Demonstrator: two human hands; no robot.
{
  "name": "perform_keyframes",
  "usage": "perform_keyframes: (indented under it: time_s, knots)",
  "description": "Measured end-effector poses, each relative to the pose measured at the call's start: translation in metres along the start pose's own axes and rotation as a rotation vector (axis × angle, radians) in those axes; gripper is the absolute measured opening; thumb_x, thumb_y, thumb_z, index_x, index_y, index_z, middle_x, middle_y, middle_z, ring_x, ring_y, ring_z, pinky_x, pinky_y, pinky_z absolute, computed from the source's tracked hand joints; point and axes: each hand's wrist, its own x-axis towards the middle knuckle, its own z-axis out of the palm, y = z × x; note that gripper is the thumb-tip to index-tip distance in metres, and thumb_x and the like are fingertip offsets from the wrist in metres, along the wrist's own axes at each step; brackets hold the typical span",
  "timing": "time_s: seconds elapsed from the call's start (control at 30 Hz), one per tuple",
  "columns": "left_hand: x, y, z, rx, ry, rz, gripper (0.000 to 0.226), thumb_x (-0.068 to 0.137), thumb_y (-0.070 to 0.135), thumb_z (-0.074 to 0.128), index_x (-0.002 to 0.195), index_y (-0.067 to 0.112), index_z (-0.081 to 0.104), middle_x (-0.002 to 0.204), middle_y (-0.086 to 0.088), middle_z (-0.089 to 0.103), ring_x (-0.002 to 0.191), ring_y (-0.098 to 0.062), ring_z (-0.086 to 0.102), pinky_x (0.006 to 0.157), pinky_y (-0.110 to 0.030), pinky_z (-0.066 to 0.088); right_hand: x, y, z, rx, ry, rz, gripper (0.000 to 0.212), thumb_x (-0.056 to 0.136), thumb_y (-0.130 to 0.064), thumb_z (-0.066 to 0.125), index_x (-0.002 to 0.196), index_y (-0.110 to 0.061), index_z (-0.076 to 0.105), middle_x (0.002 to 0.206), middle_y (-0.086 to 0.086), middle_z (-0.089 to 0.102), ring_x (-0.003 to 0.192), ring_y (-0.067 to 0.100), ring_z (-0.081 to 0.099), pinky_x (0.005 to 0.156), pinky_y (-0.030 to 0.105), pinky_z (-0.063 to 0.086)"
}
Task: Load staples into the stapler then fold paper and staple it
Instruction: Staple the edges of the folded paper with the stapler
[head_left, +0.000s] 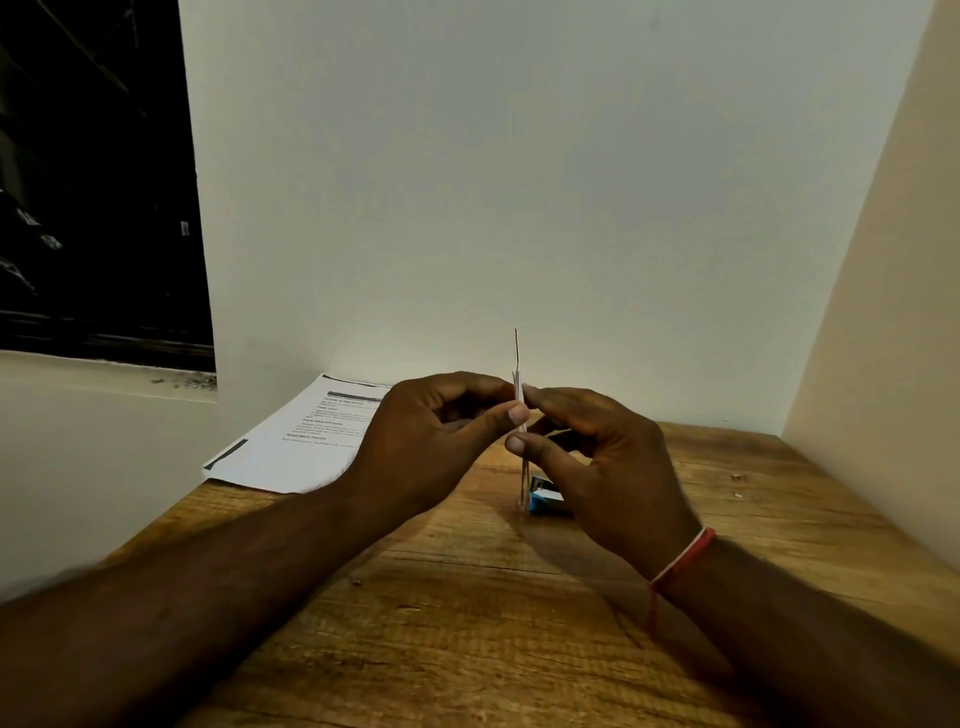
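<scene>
Because the fold apparently needs to be kept tight and aligned before stapling, the folded paper (519, 410) is pinched edge-on and upright between the left hand (431, 436) and right hand (602, 457), while the blue stapler (545, 501) is left just beneath the right hand.

I am sitting at a plain desk corner, most likely in an office or a study room. My worktop (467, 623) is of brown wood grain and stands pushed into a corner of bare pale walls (519, 182). On its far left lie printed sheets (291, 447) with bold headings and short paragraphs, like an instruction form. A small blue box (546, 503) rests on the wood near the middle. To the left there is a dark window (93, 182) with a pale sill (104, 379) holding some crumbs of dirt.
</scene>
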Motion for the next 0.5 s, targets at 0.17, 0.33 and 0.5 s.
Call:
perform_keyframes:
  time_s: [0.17, 0.33, 0.5]
  knots:
    - [0.001, -0.0007, -0.0007, 0.029, -0.017, 0.003, 0.012, 0.095, 0.031, 0.084, 0.106, 0.037, 0.085, 0.1, 0.026, 0.085, 0.1, 0.004, 0.08, 0.085, -0.01, 0.058, 0.0005, -0.0014, -0.0006, -0.002, -0.001, 0.01, 0.046, 0.091, -0.036, 0.083, 0.135, -0.027, 0.077, 0.124, -0.013, 0.077, 0.104, -0.003, 0.074, 0.085, 0.009, 0.057]
    - [0.0023, -0.0031, -0.0012, 0.0, -0.002, -0.023, 0.021, 0.099, 0.034, 0.08, 0.115, 0.023, 0.089, 0.107, 0.009, 0.088, 0.103, -0.009, 0.084, 0.098, -0.037, 0.067, 0.001, 0.0006, -0.0001, 0.007, 0.013, 0.007, 0.041, 0.093, -0.031, 0.083, 0.133, -0.026, 0.078, 0.123, -0.013, 0.078, 0.107, -0.004, 0.073, 0.087, 0.011, 0.058]
    - [0.0013, -0.0049, -0.001, 0.047, 0.005, -0.015, 0.012, 0.104, 0.027, 0.079, 0.11, 0.024, 0.089, 0.101, 0.01, 0.087, 0.102, -0.011, 0.082, 0.095, -0.038, 0.067, 0.0001, -0.0001, 0.0003, 0.087, 0.016, 0.053, 0.031, 0.095, -0.026, 0.082, 0.126, -0.029, 0.082, 0.116, -0.017, 0.082, 0.107, -0.003, 0.076, 0.088, 0.012, 0.058]
